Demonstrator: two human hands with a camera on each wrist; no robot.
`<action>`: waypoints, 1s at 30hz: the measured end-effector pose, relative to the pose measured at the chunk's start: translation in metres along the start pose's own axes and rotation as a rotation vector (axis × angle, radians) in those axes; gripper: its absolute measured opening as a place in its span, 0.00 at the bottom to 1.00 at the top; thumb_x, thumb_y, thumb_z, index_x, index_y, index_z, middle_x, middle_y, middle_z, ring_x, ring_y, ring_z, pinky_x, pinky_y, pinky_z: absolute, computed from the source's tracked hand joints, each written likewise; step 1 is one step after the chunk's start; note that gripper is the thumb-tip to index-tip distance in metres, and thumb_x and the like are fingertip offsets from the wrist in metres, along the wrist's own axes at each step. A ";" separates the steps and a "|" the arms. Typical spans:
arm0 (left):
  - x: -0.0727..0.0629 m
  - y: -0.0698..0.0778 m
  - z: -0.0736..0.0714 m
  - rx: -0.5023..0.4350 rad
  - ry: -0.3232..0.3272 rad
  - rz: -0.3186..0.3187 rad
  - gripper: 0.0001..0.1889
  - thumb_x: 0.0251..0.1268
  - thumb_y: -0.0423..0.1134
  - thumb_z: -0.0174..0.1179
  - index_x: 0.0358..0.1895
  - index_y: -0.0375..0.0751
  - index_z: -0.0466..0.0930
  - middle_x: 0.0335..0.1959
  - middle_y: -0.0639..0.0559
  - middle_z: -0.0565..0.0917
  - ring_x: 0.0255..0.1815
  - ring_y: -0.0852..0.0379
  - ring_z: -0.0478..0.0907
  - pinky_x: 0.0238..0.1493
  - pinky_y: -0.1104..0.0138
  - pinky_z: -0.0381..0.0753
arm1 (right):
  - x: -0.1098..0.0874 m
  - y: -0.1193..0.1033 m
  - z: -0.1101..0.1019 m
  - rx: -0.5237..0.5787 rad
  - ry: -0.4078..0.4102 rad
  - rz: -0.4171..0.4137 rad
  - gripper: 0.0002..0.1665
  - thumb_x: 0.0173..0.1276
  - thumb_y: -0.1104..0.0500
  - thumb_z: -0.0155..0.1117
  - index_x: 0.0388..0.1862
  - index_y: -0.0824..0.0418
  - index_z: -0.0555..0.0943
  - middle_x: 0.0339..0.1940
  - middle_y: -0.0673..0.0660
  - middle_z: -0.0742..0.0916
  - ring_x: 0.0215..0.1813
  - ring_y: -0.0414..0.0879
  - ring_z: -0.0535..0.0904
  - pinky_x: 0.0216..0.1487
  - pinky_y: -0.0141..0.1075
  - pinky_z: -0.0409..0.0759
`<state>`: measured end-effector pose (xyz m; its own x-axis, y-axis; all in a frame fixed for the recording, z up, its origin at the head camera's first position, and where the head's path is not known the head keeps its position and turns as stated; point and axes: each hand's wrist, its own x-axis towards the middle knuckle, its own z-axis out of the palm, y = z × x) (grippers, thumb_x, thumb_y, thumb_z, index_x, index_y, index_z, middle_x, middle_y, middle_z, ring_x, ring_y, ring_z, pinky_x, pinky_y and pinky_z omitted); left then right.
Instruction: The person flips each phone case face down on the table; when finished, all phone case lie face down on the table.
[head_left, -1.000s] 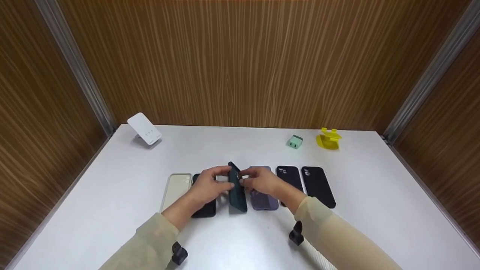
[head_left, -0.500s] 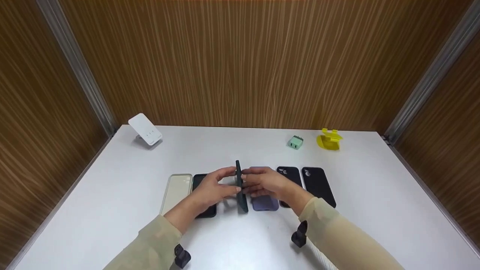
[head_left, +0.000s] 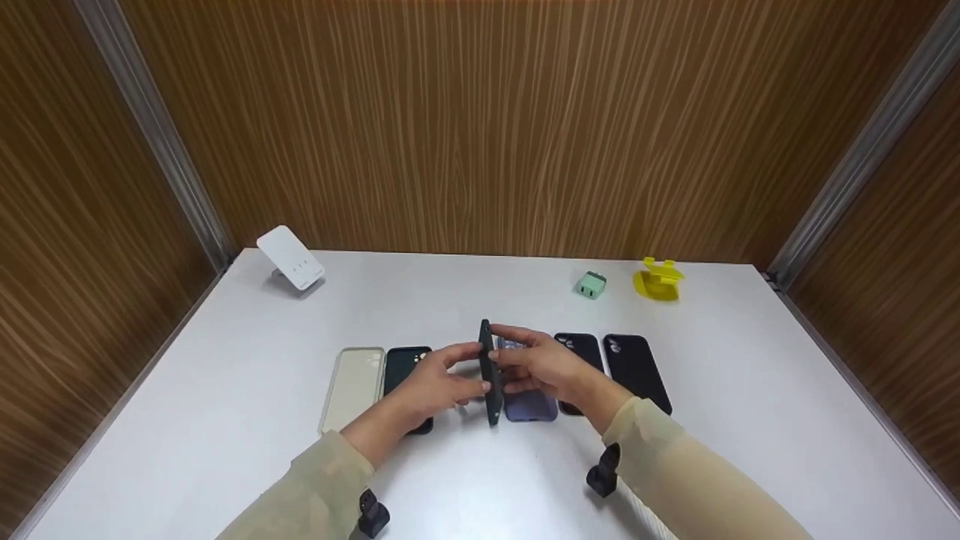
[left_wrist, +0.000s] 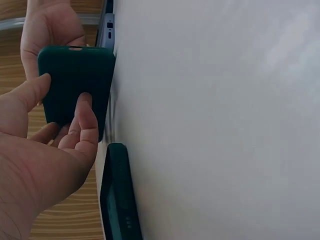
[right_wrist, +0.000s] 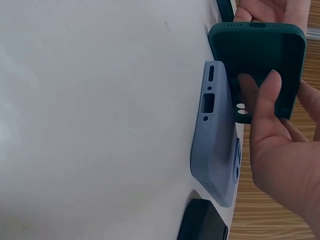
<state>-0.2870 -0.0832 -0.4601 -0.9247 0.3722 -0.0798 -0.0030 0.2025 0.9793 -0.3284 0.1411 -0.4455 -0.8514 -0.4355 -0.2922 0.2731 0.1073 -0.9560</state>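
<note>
A dark green phone case (head_left: 491,375) stands on its long edge between my hands, with its hollow side facing right. My left hand (head_left: 439,382) grips it by thumb and fingers from the left, fingertips against its flat back in the left wrist view. From the other side my right hand (head_left: 547,367) holds it, the thumb (right_wrist: 270,92) on the inner face in the right wrist view. Left of the held case lie a cream case (head_left: 352,386) and another dark green case (head_left: 399,367). A purple-blue case (head_left: 531,407) lies to its right, partly hidden by my right hand.
Two dark cases, one partly covered by my right wrist (head_left: 579,346) and one at the row's end (head_left: 641,375), lie farther right. Along the back stand a white tilted stand (head_left: 289,257), a mint green charger plug (head_left: 591,285) and a yellow stand (head_left: 658,281).
The dark green case has turned from leaning to nearly upright on its edge and shifted slightly right. Both hands have moved slightly right with it, and the right fingers have spread along it.
</note>
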 end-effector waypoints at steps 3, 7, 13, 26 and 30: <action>0.003 -0.002 0.003 -0.002 0.005 0.004 0.34 0.70 0.38 0.71 0.78 0.44 0.72 0.77 0.44 0.73 0.51 0.50 0.86 0.47 0.59 0.83 | -0.003 0.000 -0.001 0.018 0.001 -0.017 0.39 0.77 0.60 0.68 0.84 0.54 0.67 0.61 0.68 0.87 0.55 0.58 0.89 0.46 0.42 0.88; 0.007 -0.003 0.007 -0.015 0.025 0.012 0.31 0.72 0.36 0.69 0.76 0.44 0.75 0.73 0.44 0.76 0.47 0.50 0.86 0.45 0.61 0.83 | -0.008 0.000 -0.001 0.048 0.003 -0.028 0.38 0.77 0.62 0.67 0.83 0.53 0.69 0.63 0.71 0.85 0.48 0.54 0.90 0.39 0.38 0.87; 0.011 -0.004 0.008 -0.019 0.084 0.008 0.29 0.70 0.37 0.70 0.73 0.45 0.77 0.66 0.40 0.79 0.48 0.50 0.84 0.42 0.61 0.83 | -0.017 -0.004 0.000 0.092 0.002 -0.042 0.40 0.74 0.64 0.68 0.83 0.49 0.70 0.69 0.69 0.79 0.46 0.52 0.88 0.36 0.34 0.86; 0.008 -0.002 0.003 -0.055 0.120 -0.019 0.33 0.73 0.45 0.71 0.79 0.51 0.71 0.56 0.41 0.85 0.48 0.49 0.86 0.50 0.55 0.84 | -0.024 -0.011 0.001 0.182 0.016 -0.098 0.42 0.74 0.63 0.68 0.84 0.48 0.67 0.69 0.70 0.79 0.43 0.52 0.87 0.37 0.34 0.86; 0.008 -0.003 -0.001 -0.036 0.202 -0.011 0.31 0.73 0.41 0.70 0.77 0.49 0.74 0.50 0.44 0.86 0.44 0.50 0.85 0.44 0.60 0.83 | -0.022 -0.007 0.001 0.122 0.067 -0.139 0.39 0.74 0.63 0.68 0.82 0.52 0.70 0.66 0.66 0.84 0.49 0.53 0.88 0.41 0.37 0.87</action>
<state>-0.2947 -0.0822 -0.4631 -0.9821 0.1801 -0.0556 -0.0242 0.1718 0.9848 -0.3115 0.1488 -0.4324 -0.9114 -0.3778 -0.1628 0.1998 -0.0605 -0.9780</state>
